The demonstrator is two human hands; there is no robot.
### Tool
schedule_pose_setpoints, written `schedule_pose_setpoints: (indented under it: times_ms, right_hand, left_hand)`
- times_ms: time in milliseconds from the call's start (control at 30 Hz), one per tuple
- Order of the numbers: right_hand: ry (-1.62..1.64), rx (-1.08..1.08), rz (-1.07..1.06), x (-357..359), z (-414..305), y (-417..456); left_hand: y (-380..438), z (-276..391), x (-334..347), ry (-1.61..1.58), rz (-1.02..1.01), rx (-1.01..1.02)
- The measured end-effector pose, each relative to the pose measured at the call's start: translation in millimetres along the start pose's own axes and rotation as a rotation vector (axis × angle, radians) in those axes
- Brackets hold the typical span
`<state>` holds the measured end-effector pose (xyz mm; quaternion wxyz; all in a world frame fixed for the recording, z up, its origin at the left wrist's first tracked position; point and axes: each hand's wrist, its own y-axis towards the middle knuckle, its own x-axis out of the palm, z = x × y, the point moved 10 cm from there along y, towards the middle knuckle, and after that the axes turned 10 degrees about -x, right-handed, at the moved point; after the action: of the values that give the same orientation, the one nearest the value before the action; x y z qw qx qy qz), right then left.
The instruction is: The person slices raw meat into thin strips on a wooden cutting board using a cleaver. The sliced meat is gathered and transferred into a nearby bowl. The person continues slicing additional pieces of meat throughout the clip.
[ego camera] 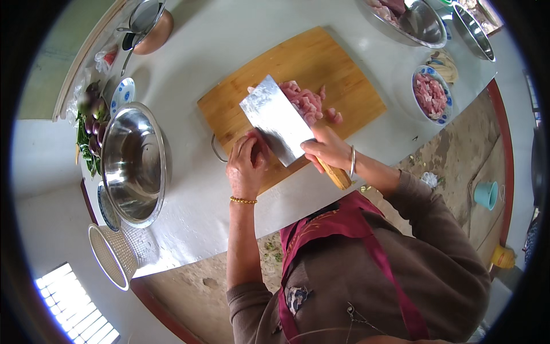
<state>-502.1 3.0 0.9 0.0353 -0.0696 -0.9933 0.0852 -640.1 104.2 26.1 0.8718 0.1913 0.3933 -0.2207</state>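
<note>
My right hand [330,148] grips a cleaver [275,118] where its wooden handle meets the wide steel blade. The blade is tilted, its broad face turned up, over a wooden cutting board [348,81]. My left hand [245,165] presses a piece of raw meat [261,146] against the board, fingers curled, close to the blade's left side. Part of that piece is hidden by the fingers and the blade. Cut raw meat [305,101] lies in a small heap to the blade's right, with a few loose bits beside it.
At left stand a large steel basin [134,165], a white plastic colander [112,256], eggplants [95,129] and a copper-coloured pot [157,34]. A patterned bowl of cut meat [431,96] is near the right table edge. Behind it, a steel bowl [423,26] holds more meat.
</note>
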Motion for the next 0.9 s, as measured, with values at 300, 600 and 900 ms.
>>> schedule_pose_setpoints:
  times_ms: [300,600,900]
  right_hand:
    - [-0.213,-0.053,-0.048,3.5,-28.8,61.0]
    - [-0.218,0.064,-0.207,1.6,-3.7,-11.8]
    - [-0.392,0.027,-0.062,11.1,-37.7,70.7]
  left_hand:
    - [-4.1,1.2,-3.8,-0.009,0.083,-0.027]
    - [-14.6,13.5,-4.9,0.043,0.175,0.051]
    - [-27.3,26.5,-5.4,-0.049,0.133,0.018]
